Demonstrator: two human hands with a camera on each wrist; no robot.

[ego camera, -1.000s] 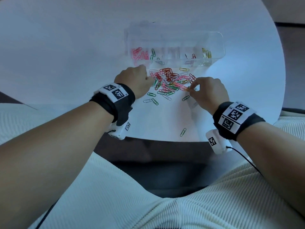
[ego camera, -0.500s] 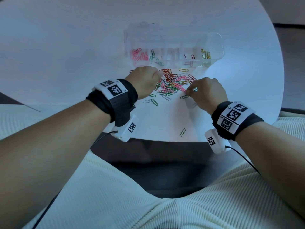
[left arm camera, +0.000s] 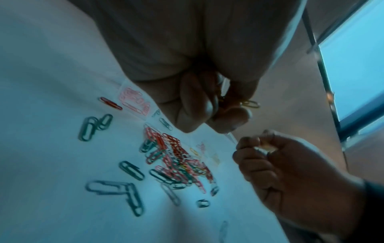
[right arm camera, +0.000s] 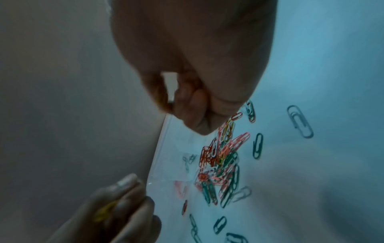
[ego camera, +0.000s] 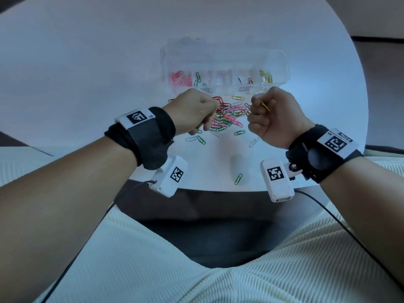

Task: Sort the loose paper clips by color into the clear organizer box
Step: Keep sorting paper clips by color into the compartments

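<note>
A heap of mixed paper clips [ego camera: 229, 118] lies on the white table in front of the clear organizer box [ego camera: 282, 62]. The box holds pink clips [ego camera: 179, 78] at its left end and yellow clips [ego camera: 265, 76] at its right end. My left hand [ego camera: 209, 114] hovers curled over the heap's left side and holds yellow clips [left arm camera: 249, 103] in its fingers. Raised over the heap's right side, my right hand [ego camera: 254, 108] pinches a yellow clip [ego camera: 265, 106].
Single clips lie scattered near the heap: a green and a white one [ego camera: 196, 138] to the left, a white one [ego camera: 253, 142] to the right. One green clip [ego camera: 238, 179] lies close to the round table's [ego camera: 87, 73] front edge. My lap is just below that edge.
Both hands have risen off the heap. The right hand has turned palm-inward and lifted toward the box with a yellow clip; the left stays curled over the heap's left side.
</note>
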